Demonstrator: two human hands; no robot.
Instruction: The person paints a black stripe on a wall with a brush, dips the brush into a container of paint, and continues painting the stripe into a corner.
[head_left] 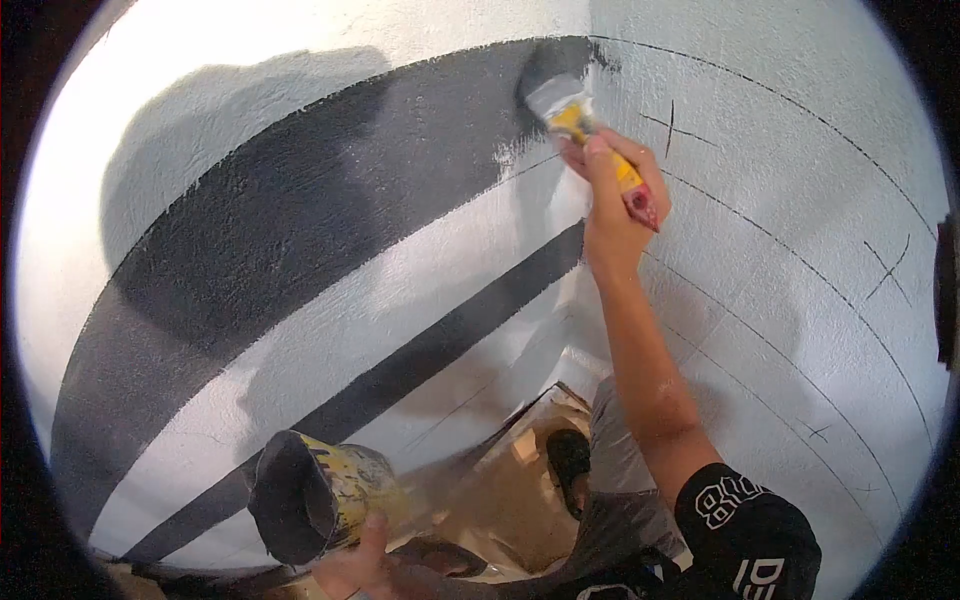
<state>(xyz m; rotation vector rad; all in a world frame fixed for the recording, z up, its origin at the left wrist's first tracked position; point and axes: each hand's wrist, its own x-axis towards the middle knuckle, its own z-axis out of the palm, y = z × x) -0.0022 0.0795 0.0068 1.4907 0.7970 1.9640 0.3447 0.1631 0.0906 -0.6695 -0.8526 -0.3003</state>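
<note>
My right hand (pixel 618 185) is closed around the yellow, red-tipped handle of a paintbrush (pixel 570 112). Its bristles meet the wall at the upper end of a wide dark grey painted band (pixel 270 190), where the paint has a ragged edge. Low on the left, my left hand (pixel 358 562) grips a yellow paint bucket (pixel 355 490) from below. The bucket is tilted, and its dark paint-coated inside (pixel 292 498) faces the left. Part of the left hand's fingers is hidden behind the bucket.
A narrower dark stripe (pixel 420 345) runs below the wide band. Thin curved pencil-like lines and cross marks (pixel 672 130) cover the pale wall (pixel 760 210) on the right, past an inside corner. Below are a brown floor covering (pixel 520 500) and a dark shoe (pixel 570 465).
</note>
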